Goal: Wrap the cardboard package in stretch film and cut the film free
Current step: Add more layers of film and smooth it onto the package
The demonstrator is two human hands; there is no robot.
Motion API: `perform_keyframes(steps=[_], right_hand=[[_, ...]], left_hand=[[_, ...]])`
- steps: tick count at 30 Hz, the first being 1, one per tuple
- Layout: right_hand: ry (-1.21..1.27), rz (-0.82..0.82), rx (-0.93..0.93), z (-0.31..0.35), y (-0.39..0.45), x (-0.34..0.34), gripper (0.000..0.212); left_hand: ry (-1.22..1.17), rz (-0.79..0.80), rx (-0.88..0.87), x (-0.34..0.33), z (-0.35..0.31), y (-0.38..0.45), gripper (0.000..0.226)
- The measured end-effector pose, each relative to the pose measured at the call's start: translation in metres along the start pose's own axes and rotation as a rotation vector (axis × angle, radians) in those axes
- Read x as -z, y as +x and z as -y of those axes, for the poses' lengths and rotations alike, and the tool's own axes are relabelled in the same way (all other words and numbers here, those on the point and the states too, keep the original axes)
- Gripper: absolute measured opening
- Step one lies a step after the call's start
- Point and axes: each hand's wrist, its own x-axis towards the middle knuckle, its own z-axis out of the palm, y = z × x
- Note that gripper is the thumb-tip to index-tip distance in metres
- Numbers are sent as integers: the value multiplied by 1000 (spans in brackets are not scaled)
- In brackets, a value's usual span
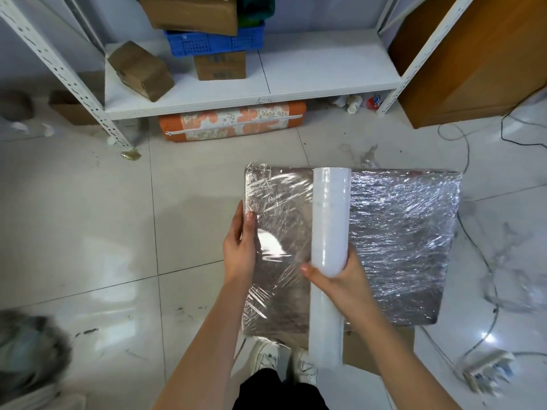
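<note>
A flat cardboard package (408, 238), covered in shiny crinkled stretch film, is held above the tiled floor. A white roll of stretch film (330, 226) lies lengthwise across its top, running towards me. My right hand (337, 279) grips the roll near its middle, thumb on the left side. A clear sheet of film (281, 232) stretches from the roll to the package's left edge. My left hand (241, 244) holds that left edge, thumb on top of the film and fingers along the side.
A white metal shelf (325, 75) stands ahead with cardboard boxes (139, 69) and a blue crate (213, 41). An orange cushion (233, 121) lies under it. Cables (488, 327) and a power strip (485, 366) lie on the floor at right. My shoes (284, 361) are below the package.
</note>
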Motion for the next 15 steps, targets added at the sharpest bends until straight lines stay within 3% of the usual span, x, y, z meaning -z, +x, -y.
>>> perform_keyframes(steps=[8, 13, 15], right_hand=[[32, -117, 80, 3, 2, 9, 54], [89, -178, 95, -2, 9, 10, 62], [77, -178, 90, -5, 12, 10, 60]], left_hand=[[29, 125, -78, -14, -18, 8, 49], [37, 247, -90, -27, -22, 24, 59], [37, 227, -80, -28, -20, 24, 51]])
